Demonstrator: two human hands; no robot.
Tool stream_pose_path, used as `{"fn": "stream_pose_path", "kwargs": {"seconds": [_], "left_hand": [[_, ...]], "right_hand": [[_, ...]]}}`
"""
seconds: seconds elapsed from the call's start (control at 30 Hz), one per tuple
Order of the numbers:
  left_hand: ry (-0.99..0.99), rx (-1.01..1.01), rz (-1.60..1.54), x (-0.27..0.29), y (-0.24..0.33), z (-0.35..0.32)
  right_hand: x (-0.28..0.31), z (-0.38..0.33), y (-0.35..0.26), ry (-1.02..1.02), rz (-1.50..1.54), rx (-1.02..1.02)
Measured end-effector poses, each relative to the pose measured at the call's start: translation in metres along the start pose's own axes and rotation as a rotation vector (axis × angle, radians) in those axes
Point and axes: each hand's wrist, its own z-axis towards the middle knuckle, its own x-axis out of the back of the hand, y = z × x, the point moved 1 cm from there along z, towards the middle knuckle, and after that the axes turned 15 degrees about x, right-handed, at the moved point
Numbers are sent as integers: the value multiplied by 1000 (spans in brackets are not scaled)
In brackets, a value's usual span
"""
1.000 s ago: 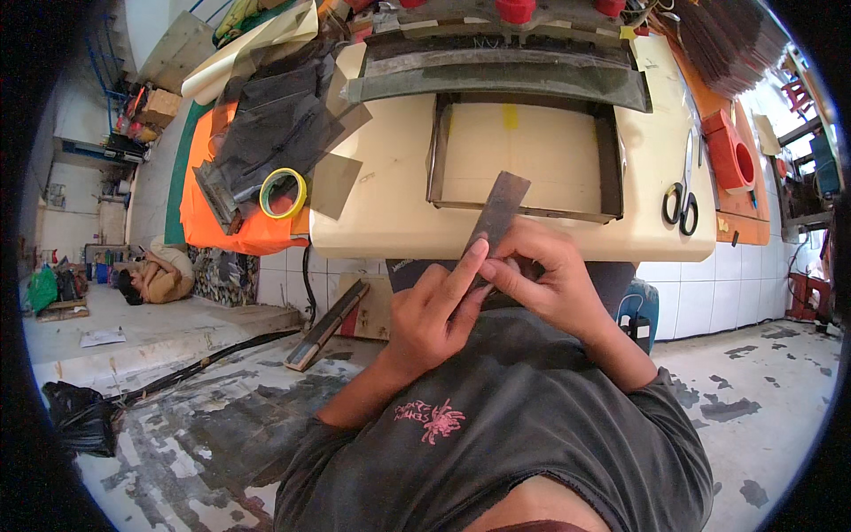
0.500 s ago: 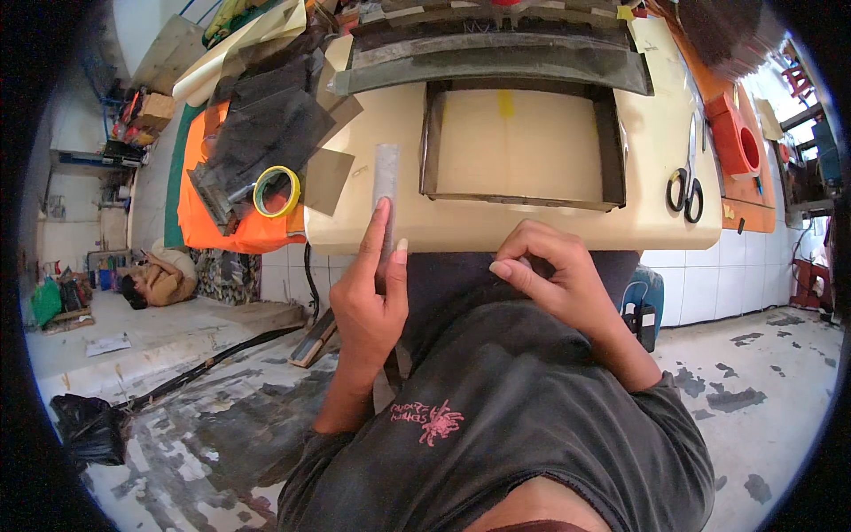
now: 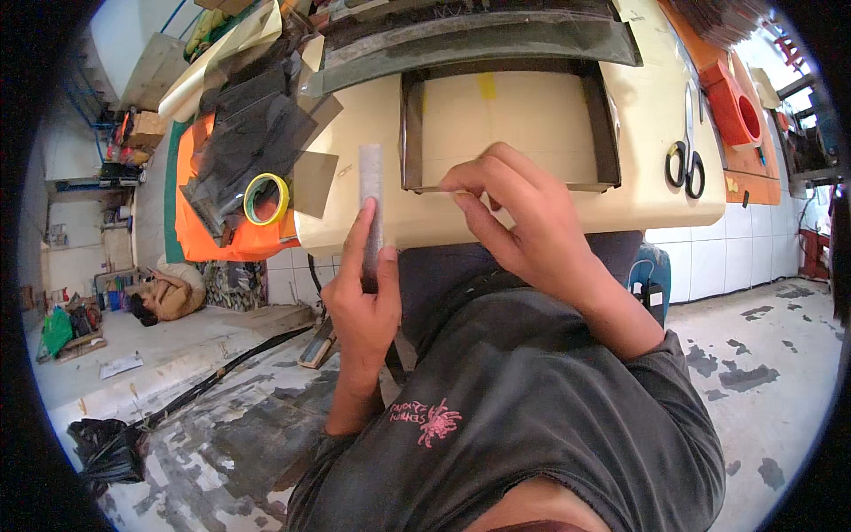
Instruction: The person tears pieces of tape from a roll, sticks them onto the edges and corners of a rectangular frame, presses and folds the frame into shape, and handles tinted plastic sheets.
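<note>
My left hand (image 3: pixel 363 288) grips a narrow grey strip (image 3: pixel 370 173) that stands up over the table's front edge. The index finger lies along it and the thumb presses from the other side. My right hand (image 3: pixel 523 217) is closed in a pinch, its fingertips at the front rim of a shallow dark rectangular frame (image 3: pixel 612 155). Anything between those fingertips is too small to make out. The frame lies on the cream-coloured tabletop (image 3: pixel 656 199), and a yellow patch (image 3: pixel 486 86) shows inside it.
Black-handled scissors (image 3: pixel 685 168) lie right of the frame, near a red tape dispenser (image 3: pixel 731 106). A yellow tape roll (image 3: pixel 266 198) and dark sheets (image 3: pixel 253 115) rest on orange cloth at left. Long dark strips (image 3: pixel 479 44) lie behind. A person (image 3: pixel 173 293) lies on the floor.
My right hand has moved up and left, from before the table edge to the frame's front rim. My left hand still holds the grey strip. The whole view has shifted slightly.
</note>
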Motion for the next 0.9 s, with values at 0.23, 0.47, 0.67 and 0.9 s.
{"fn": "stream_pose_path", "kwargs": {"seconds": [0.23, 0.47, 0.67, 0.9], "left_hand": [[21, 30, -13, 16, -6, 3], [70, -71, -54, 31, -27, 9], [9, 62, 5, 37, -33, 16], [58, 31, -33, 26, -46, 28]], "right_hand": [[-35, 21, 7, -29, -72, 76], [-77, 32, 2, -98, -192, 148], [-94, 35, 9, -40, -209, 162], [-104, 29, 12, -27, -244, 169]]}}
